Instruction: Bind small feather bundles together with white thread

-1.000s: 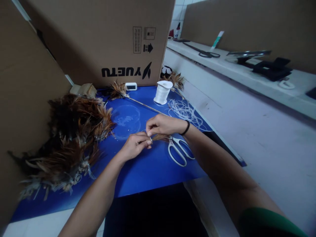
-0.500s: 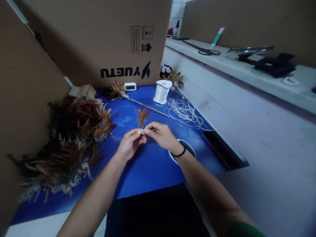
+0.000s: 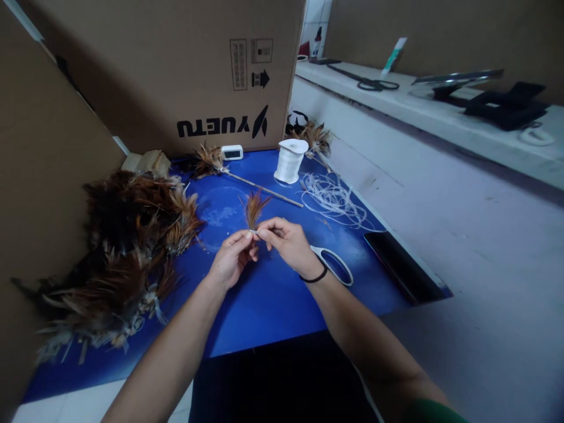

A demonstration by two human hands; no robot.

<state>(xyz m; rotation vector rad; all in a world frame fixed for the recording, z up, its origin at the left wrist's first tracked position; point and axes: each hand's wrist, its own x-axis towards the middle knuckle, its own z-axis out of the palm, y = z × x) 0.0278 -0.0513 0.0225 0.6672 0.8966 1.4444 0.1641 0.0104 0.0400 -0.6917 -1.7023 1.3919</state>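
Observation:
A small bunch of brown feathers (image 3: 254, 210) stands upright between my hands, over the blue table (image 3: 273, 317). My left hand (image 3: 231, 258) is closed in a pinch around the base of the bunch. My right hand (image 3: 286, 241) pinches at the same base from the other side, where a thin white strand shows, apparently string; the fingertips hide most of it. Beside my right wrist lies a white oval loop (image 3: 348, 276), partly covered by the forearm; I cannot tell what it belongs to.
A heap of feather bunches (image 3: 132, 235) covers the table's left side. Toward the back are a feather-tipped stick (image 3: 264, 190), a small white display device (image 3: 232, 153) and a white spool (image 3: 291, 161). Loose white string (image 3: 332, 200) and a black phone-like slab (image 3: 400, 264) lie right. Cardboard (image 3: 198, 70) stands behind.
The right wrist has shifted slightly left and down, uncovering more of the white loop's right side. Both hands keep their pinch at the feather base. The view has shifted a little.

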